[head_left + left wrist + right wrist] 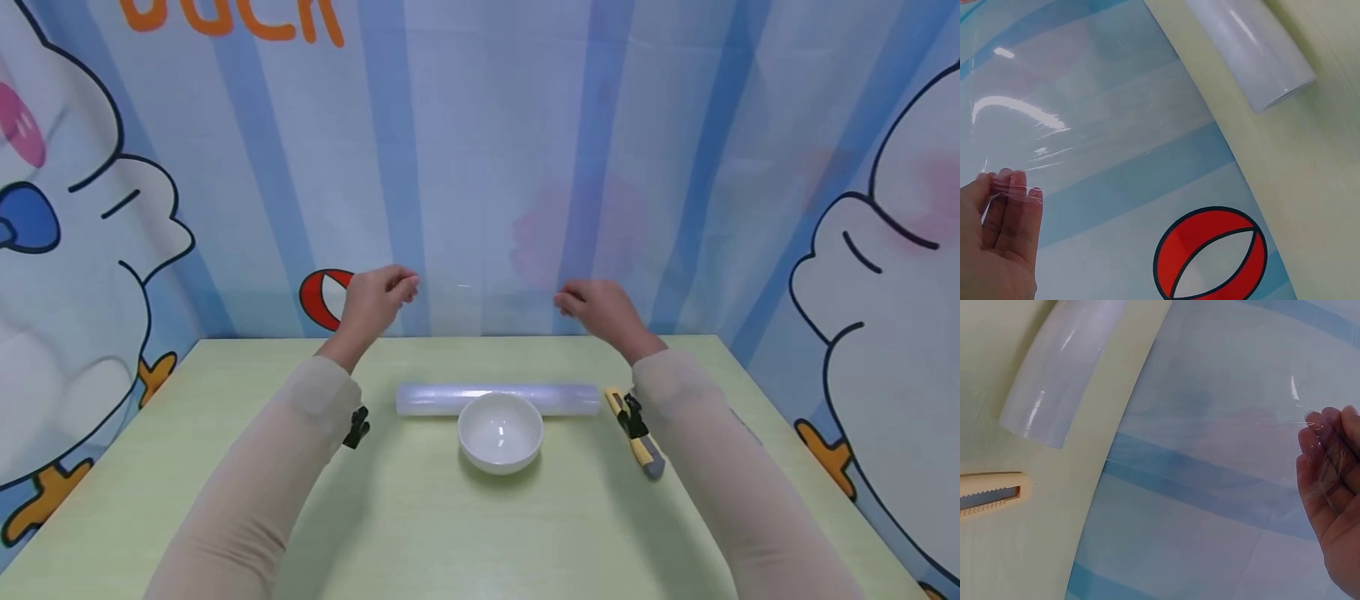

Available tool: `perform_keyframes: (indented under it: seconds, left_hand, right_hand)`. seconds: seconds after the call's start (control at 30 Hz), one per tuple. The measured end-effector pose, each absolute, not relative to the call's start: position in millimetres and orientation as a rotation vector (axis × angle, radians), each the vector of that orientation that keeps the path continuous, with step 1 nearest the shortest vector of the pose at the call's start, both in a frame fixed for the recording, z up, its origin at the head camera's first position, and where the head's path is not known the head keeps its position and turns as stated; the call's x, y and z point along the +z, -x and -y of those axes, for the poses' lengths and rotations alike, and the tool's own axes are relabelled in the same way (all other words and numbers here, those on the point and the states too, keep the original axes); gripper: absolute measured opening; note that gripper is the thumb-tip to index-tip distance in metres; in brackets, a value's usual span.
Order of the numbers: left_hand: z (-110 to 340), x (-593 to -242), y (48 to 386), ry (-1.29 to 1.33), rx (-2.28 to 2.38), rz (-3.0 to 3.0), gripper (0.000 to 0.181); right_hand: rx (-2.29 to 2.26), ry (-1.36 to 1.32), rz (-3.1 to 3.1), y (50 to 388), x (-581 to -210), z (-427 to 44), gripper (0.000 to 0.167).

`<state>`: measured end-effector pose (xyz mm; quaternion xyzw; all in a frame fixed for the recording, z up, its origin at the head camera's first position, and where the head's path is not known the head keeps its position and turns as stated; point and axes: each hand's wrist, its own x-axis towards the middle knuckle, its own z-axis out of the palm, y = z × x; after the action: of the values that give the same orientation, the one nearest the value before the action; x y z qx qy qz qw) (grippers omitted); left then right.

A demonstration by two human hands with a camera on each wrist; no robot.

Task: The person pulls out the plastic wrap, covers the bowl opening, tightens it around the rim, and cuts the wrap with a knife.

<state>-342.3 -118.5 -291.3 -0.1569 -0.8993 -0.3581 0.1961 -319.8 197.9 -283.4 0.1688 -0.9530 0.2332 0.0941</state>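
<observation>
My left hand (372,302) and right hand (598,308) are raised apart beyond the far table edge. Between them stretches a clear sheet of cling film (1029,134), seen mostly by its glints and creases. In the left wrist view, the thumb and fingertips pinch one edge of it. The right fingers (1325,450) are curled on the film's other side, with clear film over them. Below, a roll of cling film (427,401) lies crosswise on the table. A white bowl (500,435) stands upright just in front of the roll.
A yellow and grey utility knife (647,454) lies right of the roll, partly hidden by the right sleeve and a black clip (634,417). The pale table (480,533) ends at a printed blue-striped backdrop (480,167). Another black clip (357,427) sits at the left cuff.
</observation>
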Motion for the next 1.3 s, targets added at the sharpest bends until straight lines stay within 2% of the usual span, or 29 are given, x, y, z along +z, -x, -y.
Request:
perform_keyframes:
  seconds: [0.27,0.5,1.3]
  left_hand:
    - [118.4,-286.7,336.6,0.454,-1.026,2.501,0.024]
    - [123.1,-287.7,324.0,0.512,-1.0,2.491,0.022]
    - [145.4,-313.5,244.6,0.789,-0.928,2.403,0.018]
  right_hand:
    - [0.677,-0.479,2.822,316.0,-279.2,-196.7,0.028]
    - [0.674,-0.582,2.772,302.8,-281.5,-202.4,0.024]
    - [0.562,-0.785,2.71,235.0,-302.3,-208.6,0.018]
